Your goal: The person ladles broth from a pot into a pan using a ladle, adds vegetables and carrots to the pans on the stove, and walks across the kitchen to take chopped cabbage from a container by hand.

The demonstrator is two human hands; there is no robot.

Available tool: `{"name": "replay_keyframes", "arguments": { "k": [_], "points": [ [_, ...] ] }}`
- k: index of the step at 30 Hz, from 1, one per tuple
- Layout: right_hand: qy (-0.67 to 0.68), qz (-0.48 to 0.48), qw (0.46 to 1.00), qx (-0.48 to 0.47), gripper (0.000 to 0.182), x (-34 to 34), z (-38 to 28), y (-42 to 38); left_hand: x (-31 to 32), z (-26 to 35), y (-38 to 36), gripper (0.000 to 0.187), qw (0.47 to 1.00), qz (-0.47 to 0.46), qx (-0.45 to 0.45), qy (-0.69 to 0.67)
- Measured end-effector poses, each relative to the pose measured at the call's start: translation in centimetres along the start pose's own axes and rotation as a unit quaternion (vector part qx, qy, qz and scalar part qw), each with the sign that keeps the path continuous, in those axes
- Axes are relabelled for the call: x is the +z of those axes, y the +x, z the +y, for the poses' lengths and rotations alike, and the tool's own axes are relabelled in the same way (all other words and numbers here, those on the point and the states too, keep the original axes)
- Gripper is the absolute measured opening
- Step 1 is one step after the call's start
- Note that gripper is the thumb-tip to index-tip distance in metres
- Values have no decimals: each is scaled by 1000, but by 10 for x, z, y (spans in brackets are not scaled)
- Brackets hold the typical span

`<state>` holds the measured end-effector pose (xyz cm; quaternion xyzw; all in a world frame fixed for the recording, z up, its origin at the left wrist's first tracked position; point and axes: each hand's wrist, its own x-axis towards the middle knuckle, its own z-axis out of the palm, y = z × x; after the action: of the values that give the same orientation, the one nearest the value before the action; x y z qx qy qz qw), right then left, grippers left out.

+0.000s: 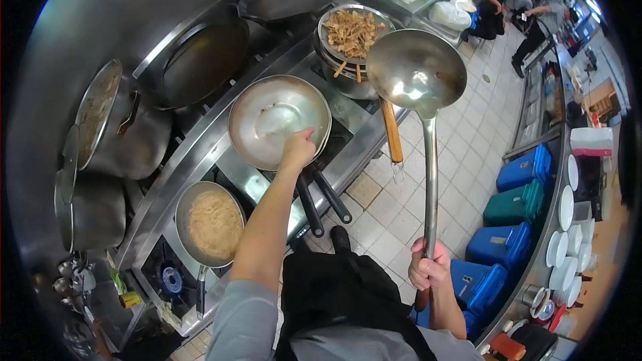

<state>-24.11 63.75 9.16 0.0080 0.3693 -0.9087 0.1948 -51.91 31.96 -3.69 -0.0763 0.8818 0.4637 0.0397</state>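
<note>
My right hand [431,267] is wrapped round the handle of a large steel ladle [416,70], whose bowl is raised at the upper middle. My left hand [299,149] reaches over the near rim of a stack of steel frying pans [275,117]; its fingertips are partly hidden, so its grip is unclear. Two black pan handles point toward me. Lower left, another pan [214,224] holds a pale, noodle-like food. Beyond the ladle's left edge, a strainer [353,32] of brown pieces rests on a pot.
Two dark woks [204,63] and a large pot [127,127] stand along the back left. A blue flame burns on a burner [172,279] at lower left. Lidded bins [498,244] and stacked plates [565,273] line the right. People [496,0] are at the upper right.
</note>
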Motion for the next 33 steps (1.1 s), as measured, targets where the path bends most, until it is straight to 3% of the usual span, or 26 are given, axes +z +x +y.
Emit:
{"name": "replay_keyframes", "arguments": {
  "k": [2,5,9,11,14,15,16,18,19,21,22,24,25,27,28,31,33],
  "points": [
    [-4,12,1000,-8,35,2,2,8,2,6,4,47,997,-37,-19,61],
    [-4,34,999,-8,34,12,10,24,5,6,19,46,997,-69,-13,28],
    [-15,86,996,-23,33,35,18,44,5,8,24,42,997,-61,3,52],
    [-33,106,993,-31,33,38,14,51,-32,53,-10,39,938,-232,-34,-255],
    [-32,144,988,-43,33,38,13,56,-58,70,-46,30,903,-288,-80,-309],
    [-37,157,986,-44,33,38,13,58,-52,50,-39,29,938,-249,-13,-242],
    [-35,162,985,-44,33,39,16,57,-45,29,-28,29,937,-254,-16,-241],
    [-25,162,985,-59,34,38,21,63,-34,-6,9,27,982,-59,29,-177],
    [-24,160,985,-63,34,38,23,67,-27,-14,29,27,982,-58,33,-176],
    [-38,180,981,-60,34,44,27,66,-15,-24,58,32,979,47,118,-156],
    [-38,182,981,-60,34,46,27,66,-19,-13,65,32,979,46,118,-157],
    [-62,204,976,-51,34,49,27,64,-25,2,73,40,997,14,81,4],
    [-62,206,975,-48,34,49,28,62,-19,-5,82,40,997,13,78,3],
    [-79,211,973,-55,34,47,29,59,-11,-18,95,45,963,89,250,47],
    [-77,213,973,-51,34,46,31,60,-11,-21,97,45,964,87,247,48],
    [-67,225,971,-49,34,44,35,59,-13,-14,93,43,965,47,248,77],
    [-63,231,970,-41,35,45,38,61,-14,-9,81,39,967,-73,198,141]
  ]
}}
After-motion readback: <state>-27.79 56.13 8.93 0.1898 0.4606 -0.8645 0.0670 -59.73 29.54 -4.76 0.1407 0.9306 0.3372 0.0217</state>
